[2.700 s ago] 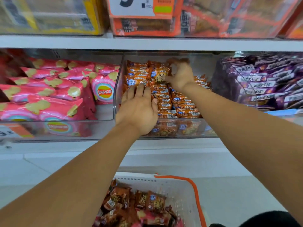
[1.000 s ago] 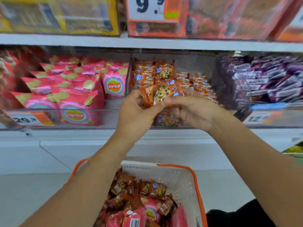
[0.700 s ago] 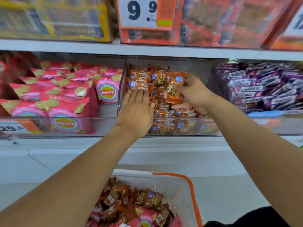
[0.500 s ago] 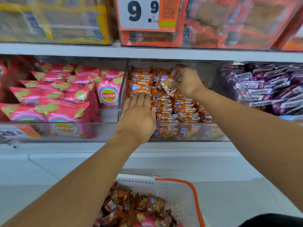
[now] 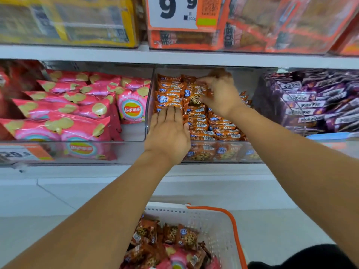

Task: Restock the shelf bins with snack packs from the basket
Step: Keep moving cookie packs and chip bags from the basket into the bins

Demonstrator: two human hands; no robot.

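The clear middle shelf bin (image 5: 250, 152) holds rows of orange cookie packs (image 5: 211, 129). My left hand (image 5: 168, 133) lies flat with straight fingers pressing on the packs at the bin's left side. Farther back, my right hand (image 5: 222, 94) pinches one cookie pack (image 5: 196, 97) between thumb and curled fingers, set against the rear rows. Below stands the white basket (image 5: 217, 222) with an orange handle (image 5: 233, 224). It contains more cookie packs (image 5: 184, 236) and pink chip bags (image 5: 177, 259).
The left bin is filled with pink Lay's chip bags (image 5: 132, 109). Purple snack packs (image 5: 310, 101) fill the right bin. The shelf board (image 5: 116, 53) just above carries boxed goods and a 9.9 price tag (image 5: 174, 12). A dark shape (image 5: 299, 257) sits at the lower right.
Both hands held a cookie pack in front of the bin. The left hand then flattened on the left rows, and the right hand carried the pack to the rear rows.
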